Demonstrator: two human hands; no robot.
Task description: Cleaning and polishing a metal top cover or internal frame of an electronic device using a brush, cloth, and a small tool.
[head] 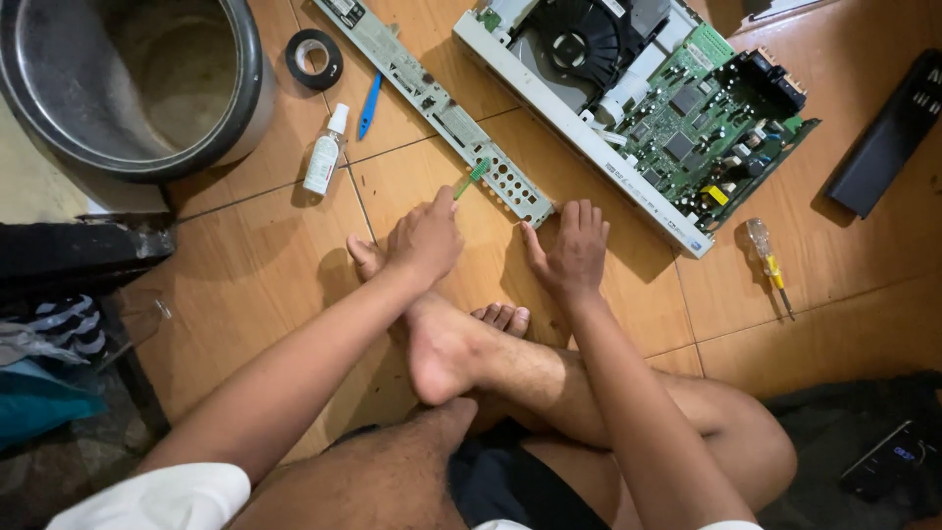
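Left hand (427,240) gripped a green brush (473,178) against the metal strip (442,103); right hand (569,250) lay flat, steadying it. Opened player (638,108) at two o'clock; brushing seemingly unfinished.

Inventory as I see it from the head view:

1. Bottle (324,152): small, white, lying on the floor tiles just right of the big pot; I note a label on its side with faint greenish print.
2. Phone (891,459): dark, lower right corner, on dark cloth; I see its screen lit with pale blue figures.
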